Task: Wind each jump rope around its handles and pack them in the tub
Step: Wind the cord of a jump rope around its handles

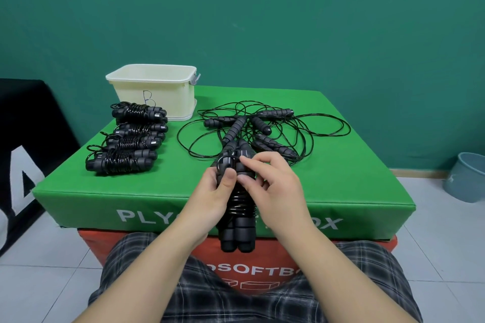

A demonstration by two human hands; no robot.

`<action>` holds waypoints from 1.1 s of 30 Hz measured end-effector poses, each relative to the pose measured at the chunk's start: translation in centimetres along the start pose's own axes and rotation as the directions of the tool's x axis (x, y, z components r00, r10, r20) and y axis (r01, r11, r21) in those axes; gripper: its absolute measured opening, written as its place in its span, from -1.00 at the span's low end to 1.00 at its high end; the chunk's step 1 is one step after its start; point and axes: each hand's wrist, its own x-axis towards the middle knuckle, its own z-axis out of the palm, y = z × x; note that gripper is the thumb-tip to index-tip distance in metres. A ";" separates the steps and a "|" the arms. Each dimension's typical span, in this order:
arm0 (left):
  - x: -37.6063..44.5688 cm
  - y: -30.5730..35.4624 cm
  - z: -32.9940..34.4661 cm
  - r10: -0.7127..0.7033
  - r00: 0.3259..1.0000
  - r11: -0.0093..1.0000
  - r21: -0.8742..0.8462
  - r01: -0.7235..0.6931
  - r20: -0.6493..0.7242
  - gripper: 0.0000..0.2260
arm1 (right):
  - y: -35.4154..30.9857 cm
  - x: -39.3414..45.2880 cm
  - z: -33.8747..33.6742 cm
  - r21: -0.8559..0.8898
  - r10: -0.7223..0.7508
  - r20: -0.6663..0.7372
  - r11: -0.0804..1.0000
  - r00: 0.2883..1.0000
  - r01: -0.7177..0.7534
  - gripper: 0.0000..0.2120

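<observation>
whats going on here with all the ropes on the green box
A person is winding a black jump rope around its paired handles. The left hand grips the bundle while the right hand pinches the rope near the top. Four wound ropes lie in a row on the green box. A tangle of loose ropes waits behind the hands. Nothing shows inside the cream tub from this angle.
</observation>
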 end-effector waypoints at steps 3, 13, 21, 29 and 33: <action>-0.2 0.3 -0.2 0.025 1.000 0.999 0.026 -0.024 -0.018 -0.15 | 0.0 -0.1 -0.1 -0.003 0.021 0.004 1.000 1.000 -0.021 -0.67; -0.5 0.5 0.0 -0.053 0.996 0.997 -0.063 0.049 -0.070 -0.41 | 0.7 -0.7 0.0 0.062 0.135 -0.010 0.989 0.991 -0.134 -0.58; -0.7 0.6 0.5 -0.056 0.995 0.998 -0.033 0.054 -0.082 -0.50 | 0.4 -1.4 0.3 0.054 0.169 -0.025 0.984 0.985 -0.168 -0.54; -0.1 -0.4 0.9 -0.072 0.990 0.997 0.028 0.076 -0.124 -0.77 | 1.2 -2.2 1.0 0.156 0.191 -0.089 0.972 0.977 -0.176 -0.63; -0.1 -0.5 1.2 -0.054 0.988 0.993 0.100 0.069 -0.148 -0.74 | 1.2 -2.3 1.2 0.184 0.205 -0.048 0.964 0.977 -0.193 -0.64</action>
